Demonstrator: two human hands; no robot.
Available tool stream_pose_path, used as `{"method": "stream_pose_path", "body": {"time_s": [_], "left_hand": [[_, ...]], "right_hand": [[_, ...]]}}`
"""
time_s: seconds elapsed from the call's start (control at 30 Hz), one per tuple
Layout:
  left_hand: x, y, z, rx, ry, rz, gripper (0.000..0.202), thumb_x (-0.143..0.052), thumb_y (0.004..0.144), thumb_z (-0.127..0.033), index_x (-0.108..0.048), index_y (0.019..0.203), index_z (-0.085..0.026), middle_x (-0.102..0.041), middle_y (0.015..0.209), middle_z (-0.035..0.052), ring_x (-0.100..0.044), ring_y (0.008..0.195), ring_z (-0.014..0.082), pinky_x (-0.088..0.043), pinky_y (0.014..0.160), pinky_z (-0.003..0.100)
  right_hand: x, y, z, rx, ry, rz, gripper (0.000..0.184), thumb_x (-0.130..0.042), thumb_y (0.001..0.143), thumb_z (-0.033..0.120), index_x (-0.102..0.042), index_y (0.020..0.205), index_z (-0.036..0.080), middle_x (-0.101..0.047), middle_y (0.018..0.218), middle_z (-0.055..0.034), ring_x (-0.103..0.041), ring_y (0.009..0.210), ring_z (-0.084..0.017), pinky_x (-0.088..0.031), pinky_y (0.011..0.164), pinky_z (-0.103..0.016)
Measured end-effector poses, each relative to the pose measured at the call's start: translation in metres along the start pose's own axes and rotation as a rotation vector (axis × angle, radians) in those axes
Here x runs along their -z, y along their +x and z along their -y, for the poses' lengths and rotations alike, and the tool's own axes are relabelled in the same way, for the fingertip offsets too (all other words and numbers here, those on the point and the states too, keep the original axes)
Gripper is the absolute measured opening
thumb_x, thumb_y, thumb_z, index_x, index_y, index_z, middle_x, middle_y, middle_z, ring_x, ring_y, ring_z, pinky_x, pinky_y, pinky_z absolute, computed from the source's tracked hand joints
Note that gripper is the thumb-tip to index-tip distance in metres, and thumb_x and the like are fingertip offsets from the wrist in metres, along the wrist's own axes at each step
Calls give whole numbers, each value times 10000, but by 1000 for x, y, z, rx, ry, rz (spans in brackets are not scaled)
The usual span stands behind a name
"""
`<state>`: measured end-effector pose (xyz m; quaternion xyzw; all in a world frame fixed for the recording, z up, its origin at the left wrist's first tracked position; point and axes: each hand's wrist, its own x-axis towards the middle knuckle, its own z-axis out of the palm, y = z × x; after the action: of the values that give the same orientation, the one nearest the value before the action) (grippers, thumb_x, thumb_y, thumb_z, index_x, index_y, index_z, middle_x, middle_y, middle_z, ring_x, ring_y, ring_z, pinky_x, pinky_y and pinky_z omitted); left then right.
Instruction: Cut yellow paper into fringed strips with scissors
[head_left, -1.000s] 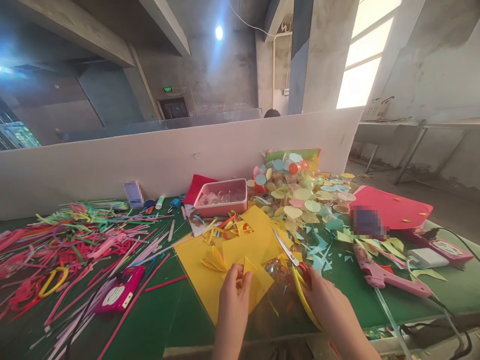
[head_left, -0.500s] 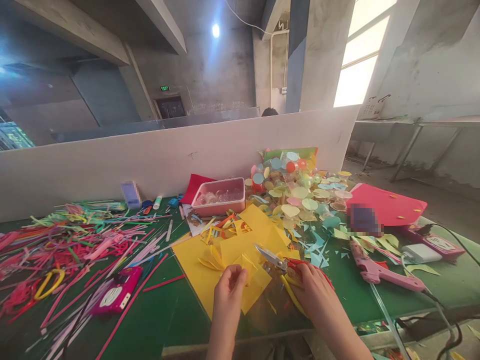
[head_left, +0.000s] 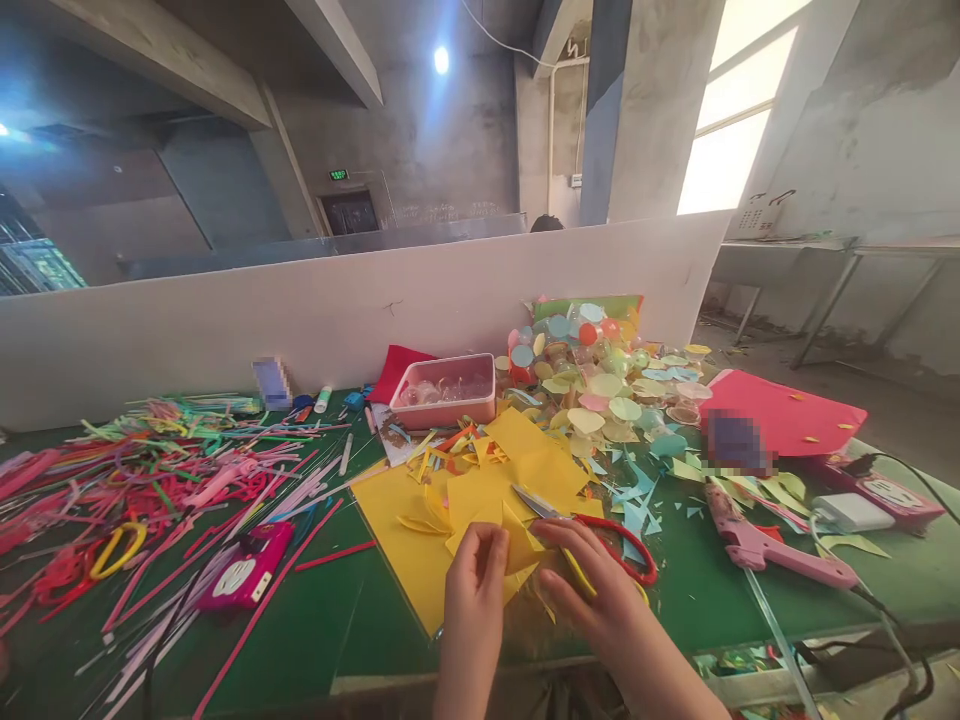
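My left hand (head_left: 472, 585) pinches a small folded yellow paper piece (head_left: 517, 540) near the table's front edge. It is held over a large yellow sheet (head_left: 397, 520) strewn with yellow offcuts. My right hand (head_left: 596, 600) is just to the right, with its fingers curled over a pair of scissors (head_left: 600, 535) that has red and yellow handles. The scissor blades point left and reach the yellow piece close to my left fingertips. The red handle loop sticks out to the right of my hand.
A pink glue gun (head_left: 772, 555) with its cable lies at the right, by a white adapter (head_left: 851, 512) and a red sheet (head_left: 780, 415). Behind are a pink tray (head_left: 446, 390) and a heap of coloured discs (head_left: 600, 385). Coloured strips (head_left: 150, 480) and a pink power strip (head_left: 244, 575) cover the left. A white partition (head_left: 375, 310) backs the green table (head_left: 322, 630).
My right hand swung the scissors from pointing up and away to pointing left, and brought the blades to the yellow piece. My left hand kept its pinch on the piece.
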<state>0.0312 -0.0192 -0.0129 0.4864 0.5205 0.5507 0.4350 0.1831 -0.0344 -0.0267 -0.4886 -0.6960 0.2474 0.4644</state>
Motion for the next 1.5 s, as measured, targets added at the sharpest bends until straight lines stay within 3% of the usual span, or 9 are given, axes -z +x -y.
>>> {"method": "stream_pose_path", "body": {"time_s": [0.17,0.4,0.5,0.6,0.7,0.83,0.93,1.17,1.5], "left_hand": [[-5,-4,0,40,-81,31,390,-653,757,-595,-594,753,-209,-555,713,-11,-537,718,160,-447,672,226],[5,0,-4,156,-124,276,380,-714,716,-545,-664,797,-177,-638,776,37,-592,791,199,-478,743,283],[8,0,-2,168,-92,284,352,-722,723,-520,-632,705,-180,-590,701,6,-531,709,164,-443,663,248],[8,0,0,165,-97,227,391,-731,698,-550,-567,655,-198,-515,636,-32,-482,649,141,-415,610,224],[7,0,-1,163,-129,218,371,-724,704,-557,-610,764,-209,-610,761,5,-569,790,185,-467,728,256],[8,-1,-6,166,-156,260,382,-734,699,-547,-665,858,-206,-692,923,65,-616,936,249,-482,852,333],[10,-3,-10,170,-213,313,428,-762,664,-545,-693,909,-202,-721,935,81,-637,960,281,-487,866,363],[10,-4,-12,214,-297,370,441,-785,650,-516,-722,974,-223,-744,1009,103,-652,1015,316,-471,920,430],[12,2,-8,289,-263,312,383,-743,686,-569,-634,786,-215,-696,788,28,-651,819,215,-496,772,299]], "right_hand": [[-18,-4,8,-126,186,-40,350,-482,936,470,-536,706,211,-550,657,16,-528,610,-142,-459,576,-215],[-26,-2,-2,-332,476,-12,456,-490,882,630,-552,763,194,-484,623,41,-495,544,-121,-412,477,-191],[-26,-4,-5,-297,334,-124,361,-535,893,540,-622,933,192,-622,744,-14,-604,659,-163,-493,562,-215],[-23,-4,-8,-98,113,-236,307,-593,882,399,-629,1145,244,-681,1065,-75,-629,1010,-233,-526,863,-314],[-16,-2,-11,71,-19,-92,378,-672,819,306,-639,1195,294,-651,1230,-75,-582,1161,-265,-483,987,-369],[-12,-1,-13,81,11,46,318,-627,838,253,-655,1153,275,-695,1124,-71,-642,1050,-237,-526,897,-310],[-12,-4,-9,-45,161,11,219,-540,902,349,-701,998,234,-714,908,-50,-658,839,-208,-533,737,-260],[-22,-1,4,-496,711,-40,544,-574,785,708,-703,823,181,-657,678,-24,-610,639,-190,-498,587,-247],[-26,-2,0,-512,452,-97,599,-565,707,796,-614,644,203,-603,599,-6,-584,604,-177,-482,526,-203]]}}
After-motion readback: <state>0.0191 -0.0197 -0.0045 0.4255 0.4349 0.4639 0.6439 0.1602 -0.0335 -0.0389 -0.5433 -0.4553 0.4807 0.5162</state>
